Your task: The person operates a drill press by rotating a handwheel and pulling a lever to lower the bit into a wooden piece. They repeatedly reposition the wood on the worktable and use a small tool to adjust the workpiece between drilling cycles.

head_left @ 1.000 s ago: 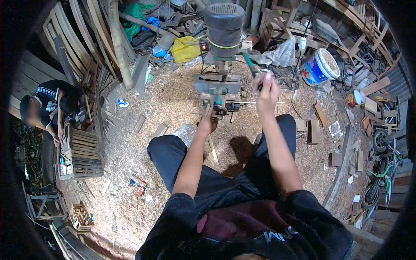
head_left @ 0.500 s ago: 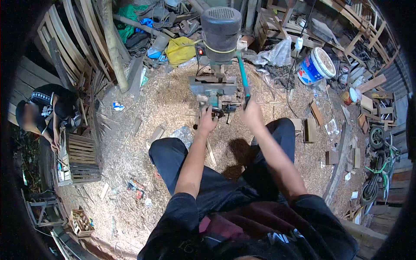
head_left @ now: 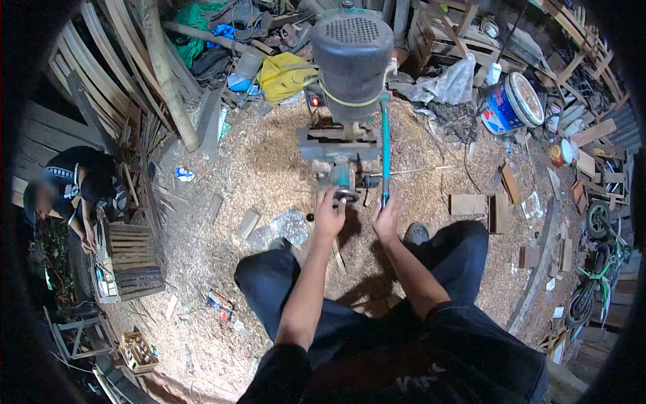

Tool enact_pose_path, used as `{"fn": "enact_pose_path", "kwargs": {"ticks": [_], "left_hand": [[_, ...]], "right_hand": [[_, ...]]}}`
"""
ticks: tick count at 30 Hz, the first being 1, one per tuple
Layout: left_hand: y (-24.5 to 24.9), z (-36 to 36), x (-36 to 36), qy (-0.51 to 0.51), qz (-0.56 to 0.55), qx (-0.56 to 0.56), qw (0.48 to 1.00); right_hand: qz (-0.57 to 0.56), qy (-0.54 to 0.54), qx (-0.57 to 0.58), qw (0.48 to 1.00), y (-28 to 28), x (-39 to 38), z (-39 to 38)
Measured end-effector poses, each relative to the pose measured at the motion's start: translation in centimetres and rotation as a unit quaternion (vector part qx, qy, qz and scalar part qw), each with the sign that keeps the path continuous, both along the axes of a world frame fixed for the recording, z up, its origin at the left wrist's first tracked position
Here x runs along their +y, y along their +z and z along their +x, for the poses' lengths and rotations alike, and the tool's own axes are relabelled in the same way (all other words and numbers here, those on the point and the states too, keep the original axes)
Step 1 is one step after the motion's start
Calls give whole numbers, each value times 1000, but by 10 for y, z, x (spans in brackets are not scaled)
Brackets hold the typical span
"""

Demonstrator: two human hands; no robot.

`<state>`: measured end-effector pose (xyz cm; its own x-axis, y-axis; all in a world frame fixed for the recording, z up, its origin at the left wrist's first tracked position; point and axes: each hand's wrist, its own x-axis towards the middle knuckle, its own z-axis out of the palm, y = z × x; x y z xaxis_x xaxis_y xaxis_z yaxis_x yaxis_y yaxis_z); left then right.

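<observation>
A bench machine with a large dark motor housing point(head_left: 353, 64), which looks like a mortiser or drill press, stands ahead of me. My left hand point(head_left: 330, 214) is closed at the small handwheel point(head_left: 347, 194) below its table, the fingers curled at the rim. My right hand point(head_left: 385, 219) wraps the dark grip of a long green lever point(head_left: 385, 145) on the machine's right side. The lever points almost straight toward me. A metal vise-like clamp point(head_left: 340, 145) sits under the motor; whether it holds a workpiece I cannot make out.
Wood shavings point(head_left: 269, 145) cover the floor. Wooden blocks point(head_left: 468, 204) lie to the right, near a paint bucket point(head_left: 515, 104). A clear plastic bag point(head_left: 286, 225) lies by my left foot. At far left a person point(head_left: 74, 182) bends over a slatted wooden piece point(head_left: 134, 252).
My right hand has come nearer to me and slightly lower with the lever, which now stands straighter. My left hand stays at the handwheel. The whole view has shifted slightly.
</observation>
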<state>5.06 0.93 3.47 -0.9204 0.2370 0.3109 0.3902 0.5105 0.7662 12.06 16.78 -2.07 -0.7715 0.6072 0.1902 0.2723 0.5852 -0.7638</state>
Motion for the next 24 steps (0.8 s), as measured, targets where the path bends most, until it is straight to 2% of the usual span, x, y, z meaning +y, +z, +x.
{"fn": "enact_pose_path", "kwargs": {"ticks": [1,3,6,9,14,16,19,20,23,24], "left_hand": [[-4,0,2,15,-6,21,1000],[-11,-4,4,32,-10,-12,999],[-17,1,15,69,-22,-40,997],[-23,-1,15,74,-28,-60,995],[-26,-1,10,51,-21,-2,998],[-22,-1,7,40,-4,-15,999],[-26,-3,1,16,16,-19,1000],[-27,-3,-3,4,32,-23,999],[-29,-5,-10,-5,73,-31,997],[-37,-8,-13,-1,89,-50,995]], "right_hand": [[-24,-1,-60,998,-40,7,-7],[-54,-9,-26,998,-43,5,-16],[-37,-13,4,999,-52,7,-19],[-56,6,-6,998,-49,8,-17],[-13,34,27,999,-29,6,-8],[-30,39,2,999,-1,2,1],[46,69,102,991,56,1,14],[17,61,122,990,81,-3,21],[49,135,107,984,175,11,33],[0,156,162,974,205,17,30]]}}
